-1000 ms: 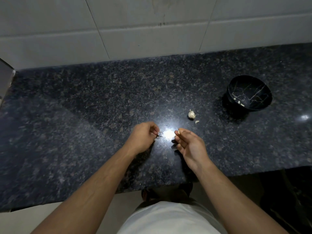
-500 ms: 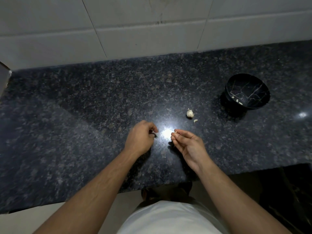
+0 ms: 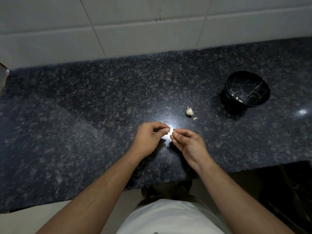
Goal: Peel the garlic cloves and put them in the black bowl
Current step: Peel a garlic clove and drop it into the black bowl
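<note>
The clove (image 3: 171,131) being worked is sitting between the two sets of fingertips, just above the counter (image 3: 84,132), right over a bright glare spot that is washing out its outline. Compared with a second ago, when the hands were held a little apart over that spot, the two are now coming together until their fingertips are almost meeting. That suggests the peeling is still going on and the clove is not yet ready for the bowl.

The left hand (image 3: 150,137) is curling its fingers and pinching at the clove or its skin; which of the two cannot be made out. The right hand (image 3: 187,142) is lying palm up, its thumb and forefinger pinching the clove's other end, the remaining fingers loosely bent.

Beyond the hands, the garlic head (image 3: 189,111) is resting on the counter, with a loose clove (image 3: 195,119) just beside it. Thin scraps of skin (image 3: 166,122) are lying near the left fingertips. Well to the right, the bowl (image 3: 263,88) is standing with a few pale pieces (image 3: 237,98) already inside, so part of the job looks done.

No brand, label or writing is showing anywhere; the bowl's pale lines are only a crackle pattern.
</note>
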